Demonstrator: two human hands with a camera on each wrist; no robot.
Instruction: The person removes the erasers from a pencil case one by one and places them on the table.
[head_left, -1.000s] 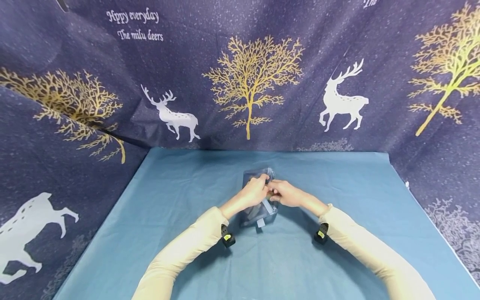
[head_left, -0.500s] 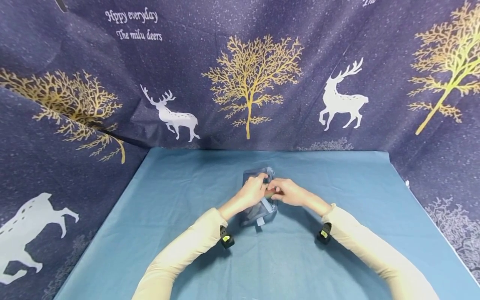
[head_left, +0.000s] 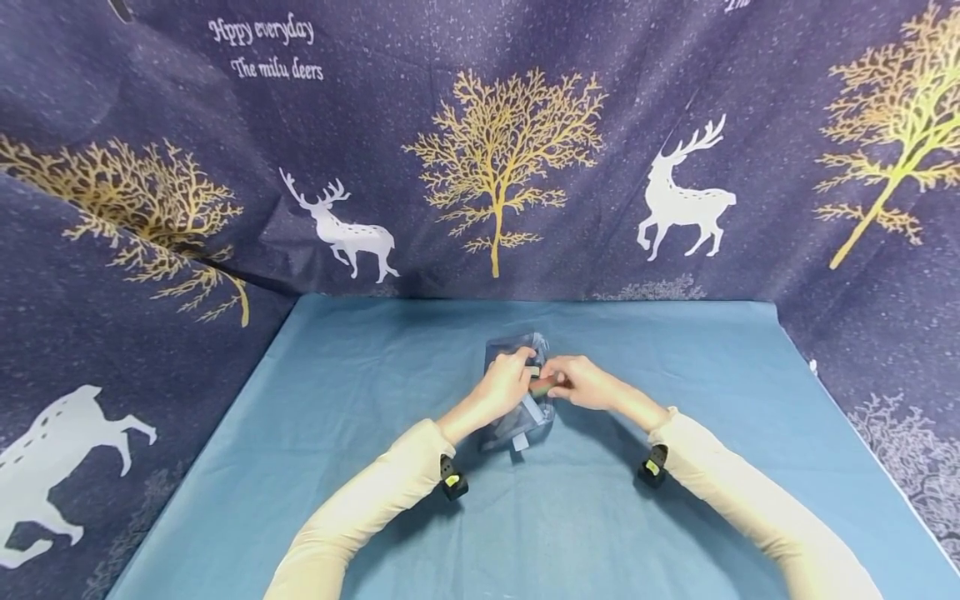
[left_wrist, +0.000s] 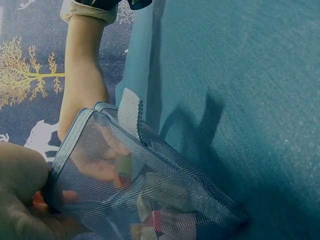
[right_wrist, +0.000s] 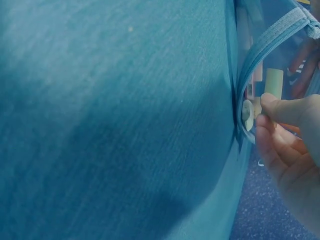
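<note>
A blue mesh zip pouch (head_left: 501,431) lies on the cloth, its zipped side pulled apart toward the right. My left hand (head_left: 504,385) grips the pouch's opening edge from the left. At the mouth, my right hand (head_left: 588,383) pinches a small green-and-red piece (head_left: 542,386); its exact kind is unclear. Through the mesh in the left wrist view, the same piece (left_wrist: 123,170) shows at the right fingertips. A pale green cylinder (right_wrist: 274,83) stands inside the pouch near the right thumb. Several other small items, one pink-red (left_wrist: 156,220), lie inside, partly veiled by mesh.
Blue cloth (head_left: 600,517) covers the table. A dark curtain (head_left: 480,167) printed with deer and trees hangs behind and at both sides. A pale fabric tab (head_left: 521,442) sticks out from the pouch's near end.
My right hand has drawn slightly right, away from the left hand, and more of the green-and-red piece shows between them. My left hand keeps its hold on the pouch.
</note>
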